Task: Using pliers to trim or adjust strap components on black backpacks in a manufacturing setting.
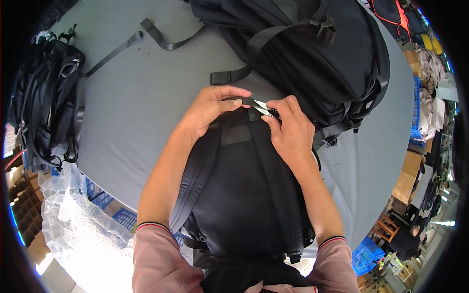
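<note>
A black backpack lies in front of me at the table's near edge, its two shoulder straps running toward me. At its top end my left hand pinches a black webbing strap between thumb and fingers. My right hand grips a small pair of thread snips with silver blades. The blades are spread and point left, their tips right at the webbing. Whether a thread lies between them is too small to tell.
A larger black bag with loose buckled straps lies beyond my hands. More black backpacks are piled at the left of the grey table. Clear plastic wrapping and blue crates stand below the table edge.
</note>
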Tool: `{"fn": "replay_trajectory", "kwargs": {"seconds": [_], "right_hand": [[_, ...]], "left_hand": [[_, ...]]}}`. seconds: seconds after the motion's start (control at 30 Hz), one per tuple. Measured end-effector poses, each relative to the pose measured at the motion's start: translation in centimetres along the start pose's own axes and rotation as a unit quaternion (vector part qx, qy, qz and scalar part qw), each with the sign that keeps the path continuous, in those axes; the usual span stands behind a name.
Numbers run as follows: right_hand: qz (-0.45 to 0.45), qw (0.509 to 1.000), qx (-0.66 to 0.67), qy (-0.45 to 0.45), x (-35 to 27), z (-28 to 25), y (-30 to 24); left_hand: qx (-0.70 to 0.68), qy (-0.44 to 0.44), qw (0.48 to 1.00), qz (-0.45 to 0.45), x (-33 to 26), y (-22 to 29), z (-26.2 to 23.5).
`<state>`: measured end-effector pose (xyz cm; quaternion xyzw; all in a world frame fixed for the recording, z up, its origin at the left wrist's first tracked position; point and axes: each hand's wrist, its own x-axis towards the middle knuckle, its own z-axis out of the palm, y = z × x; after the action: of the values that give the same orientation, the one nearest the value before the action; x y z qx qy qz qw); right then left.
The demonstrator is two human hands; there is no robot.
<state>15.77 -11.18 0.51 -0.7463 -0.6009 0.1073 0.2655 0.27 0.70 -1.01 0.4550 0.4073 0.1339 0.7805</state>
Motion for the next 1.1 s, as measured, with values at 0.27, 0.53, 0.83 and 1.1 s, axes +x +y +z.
{"fn": "replay_trajectory", "kwargs": {"seconds": [0.27, 0.53, 0.83, 1.1], "right_hand": [[-0.007, 1.000, -0.016, 0.004, 0.1, 0.0, -0.2], [0.051, 0.990, 0.128, 0.009, 0.3, 1.4, 1.3], [0.088, 0.979, 0.182, 0.011, 0.4, 0.5, 0.5], [0.067, 0.989, 0.130, -0.026, 0.6, 0.0, 0.6]], "left_hand": [[-0.002, -0.003, 1.000, 0.006, -0.1, 0.0, 0.1], [0.000, -0.007, 1.000, 0.011, 0.0, -0.3, -0.2], [0.002, -0.024, 1.000, -0.002, 0.2, -0.5, -0.5], [-0.005, -0.014, 1.000, -0.006, 0.1, -0.3, -0.4]]}}
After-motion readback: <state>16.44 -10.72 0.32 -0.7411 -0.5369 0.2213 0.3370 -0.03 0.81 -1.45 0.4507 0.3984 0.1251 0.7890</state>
